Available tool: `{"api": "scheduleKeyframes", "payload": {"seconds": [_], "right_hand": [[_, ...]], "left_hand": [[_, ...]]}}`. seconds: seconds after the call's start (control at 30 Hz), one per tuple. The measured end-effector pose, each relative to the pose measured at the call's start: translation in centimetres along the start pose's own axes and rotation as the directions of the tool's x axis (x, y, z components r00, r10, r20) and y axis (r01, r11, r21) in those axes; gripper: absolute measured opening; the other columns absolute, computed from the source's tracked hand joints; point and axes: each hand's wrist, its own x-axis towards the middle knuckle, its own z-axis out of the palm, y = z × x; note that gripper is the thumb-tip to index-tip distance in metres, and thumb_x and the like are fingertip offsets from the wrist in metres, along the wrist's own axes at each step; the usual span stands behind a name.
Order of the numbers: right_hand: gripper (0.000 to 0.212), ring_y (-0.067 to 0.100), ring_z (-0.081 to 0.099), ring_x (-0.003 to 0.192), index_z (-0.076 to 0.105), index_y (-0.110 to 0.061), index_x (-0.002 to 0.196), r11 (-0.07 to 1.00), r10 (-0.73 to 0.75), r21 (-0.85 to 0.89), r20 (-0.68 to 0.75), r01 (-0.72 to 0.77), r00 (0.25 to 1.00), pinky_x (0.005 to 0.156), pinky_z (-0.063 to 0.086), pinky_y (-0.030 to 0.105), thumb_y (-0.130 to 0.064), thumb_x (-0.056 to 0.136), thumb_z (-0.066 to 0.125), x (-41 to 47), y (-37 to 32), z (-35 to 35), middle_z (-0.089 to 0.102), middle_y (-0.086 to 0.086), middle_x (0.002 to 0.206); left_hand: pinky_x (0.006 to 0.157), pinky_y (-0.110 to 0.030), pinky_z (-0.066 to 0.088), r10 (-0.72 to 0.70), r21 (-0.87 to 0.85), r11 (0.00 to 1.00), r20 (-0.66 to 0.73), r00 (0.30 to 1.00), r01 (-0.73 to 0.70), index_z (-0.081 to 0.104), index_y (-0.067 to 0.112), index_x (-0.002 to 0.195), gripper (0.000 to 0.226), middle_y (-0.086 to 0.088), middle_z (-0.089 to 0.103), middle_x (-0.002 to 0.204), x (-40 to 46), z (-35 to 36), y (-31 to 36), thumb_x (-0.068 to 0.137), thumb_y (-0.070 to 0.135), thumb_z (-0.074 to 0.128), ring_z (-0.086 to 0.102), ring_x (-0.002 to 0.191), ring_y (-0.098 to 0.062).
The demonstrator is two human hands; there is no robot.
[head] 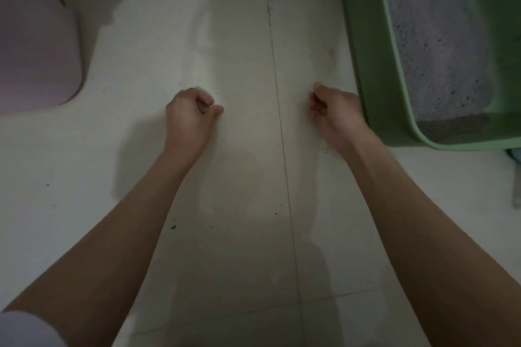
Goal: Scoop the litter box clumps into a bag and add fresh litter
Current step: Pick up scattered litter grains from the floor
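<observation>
A green litter box [375, 65] stands at the right on the pale floor, holding grey litter [434, 45] with a darker patch at its near end. My left hand [189, 113] hovers over the floor in the middle, fingers curled into a fist and holding nothing. My right hand [332, 110] is just left of the box's near corner, fingers also curled, empty and apart from the rim. No scoop or bag is in view.
A pinkish rounded object [36, 45] lies at the left edge. A tile seam [279, 110] runs down the floor between my hands. Small dark specks are scattered on the floor. A bluish item [514, 155] peeks out below the box at the right edge.
</observation>
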Motion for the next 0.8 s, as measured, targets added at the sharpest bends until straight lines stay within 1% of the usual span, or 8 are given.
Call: {"api": "scheduleKeyframes", "payload": {"seconds": [0.07, 0.13, 0.23, 0.3, 0.4, 0.6, 0.7, 0.8], "right_hand": [[0.025, 0.008, 0.053, 0.044, 0.054, -0.003, 0.066, 0.978, 0.061, 0.199, 0.026, -0.065, 0.998, 0.045, 0.044, 0.016, 0.008, 0.088, 0.051, 1.3, -1.2, 1.0, 0.056, 0.003, 0.048], [0.026, 0.009, 0.053, 0.044, 0.055, -0.004, 0.064, 0.988, 0.005, 0.152, -0.009, -0.004, 1.000, 0.046, 0.045, 0.018, 0.013, 0.084, 0.050, 3.0, -2.1, 1.9, 0.055, 0.004, 0.050], [0.016, 0.021, 0.063, 0.072, 0.060, -0.010, 0.067, 0.956, -0.159, -0.272, -0.164, 0.111, 0.974, 0.073, 0.056, 0.034, 0.002, 0.078, 0.059, 5.5, -2.1, 2.8, 0.066, 0.004, 0.068], [0.012, 0.024, 0.063, 0.096, 0.068, -0.009, 0.088, 0.807, -0.282, -0.573, -0.166, 0.140, 0.945, 0.093, 0.051, 0.033, -0.010, 0.077, 0.065, 6.4, -2.0, 3.2, 0.069, 0.010, 0.097], [0.023, 0.025, 0.064, 0.099, 0.070, -0.003, 0.099, 0.615, -0.391, -0.769, -0.108, 0.173, 0.914, 0.084, 0.049, 0.024, -0.013, 0.080, 0.061, 7.3, -2.1, 3.7, 0.070, 0.013, 0.103], [0.022, 0.020, 0.058, 0.078, 0.069, 0.004, 0.089, 0.507, -0.404, -0.850, -0.090, 0.141, 0.910, 0.060, 0.036, 0.018, -0.007, 0.086, 0.051, 7.1, -2.7, 4.1, 0.063, 0.012, 0.082], [0.022, 0.019, 0.051, 0.061, 0.064, -0.002, 0.065, 0.665, -0.301, -0.724, -0.036, 0.183, 0.953, 0.060, 0.039, 0.026, -0.006, 0.085, 0.055, 5.3, -2.2, 4.1, 0.055, 0.009, 0.064], [0.024, 0.012, 0.054, 0.049, 0.058, -0.005, 0.065, 0.998, 0.024, -0.064, 0.072, -0.019, 0.997, 0.050, 0.044, 0.020, 0.004, 0.087, 0.054, 1.5, -1.5, 4.2, 0.058, 0.006, 0.055]], "left_hand": [[0.066, -0.015, 0.031, -0.021, 0.023, 1.000, 0.034, 0.999, 0.021, 0.066, 0.004, 0.088, 0.015, -0.001, 0.055, 0.076, 0.5, 0.1, 0.2, 0.077, 0.014, 0.070, 0.050, 0.075, -0.013], [0.067, -0.017, 0.032, -0.058, 0.051, 0.997, 0.075, 0.995, 0.054, 0.067, 0.004, 0.088, 0.016, -0.003, 0.057, 0.079, 0.8, -0.1, 0.4, 0.077, 0.015, 0.071, 0.052, 0.076, -0.015], [0.067, -0.016, 0.031, -0.105, 0.095, 0.991, 0.118, 0.988, 0.094, 0.068, 0.005, 0.089, 0.016, -0.010, 0.065, 0.087, 1.3, -0.2, 0.8, 0.078, 0.017, 0.071, 0.059, 0.087, -0.022], [0.069, -0.017, 0.032, -0.125, 0.100, 0.989, 0.120, 0.985, 0.113, 0.068, 0.006, 0.089, 0.015, -0.013, 0.067, 0.092, 1.4, -0.1, 0.9, 0.079, 0.018, 0.070, 0.060, 0.091, -0.025], [0.077, -0.024, 0.036, -0.132, 0.107, 0.987, 0.114, 0.985, 0.120, 0.067, 0.006, 0.089, 0.016, -0.014, 0.067, 0.094, 1.3, 0.1, 0.8, 0.079, 0.018, 0.070, 0.060, 0.094, -0.026], [0.079, -0.028, 0.039, -0.138, 0.121, 0.985, 0.091, 0.986, 0.127, 0.064, 0.006, 0.087, 0.015, -0.014, 0.065, 0.098, 1.4, 0.5, 0.4, 0.080, 0.018, 0.069, 0.059, 0.096, -0.029], [0.080, -0.029, 0.040, -0.132, 0.117, 0.986, 0.108, 0.985, 0.119, 0.063, 0.006, 0.085, 0.014, -0.015, 0.065, 0.097, 1.5, 0.6, 0.2, 0.080, 0.018, 0.069, 0.059, 0.095, -0.029], [0.076, -0.023, 0.037, -0.126, 0.064, 0.991, 0.085, 0.988, 0.121, 0.065, 0.006, 0.085, 0.011, -0.011, 0.065, 0.090, 1.1, 0.3, 0.4, 0.079, 0.015, 0.069, 0.059, 0.089, -0.024]]}}
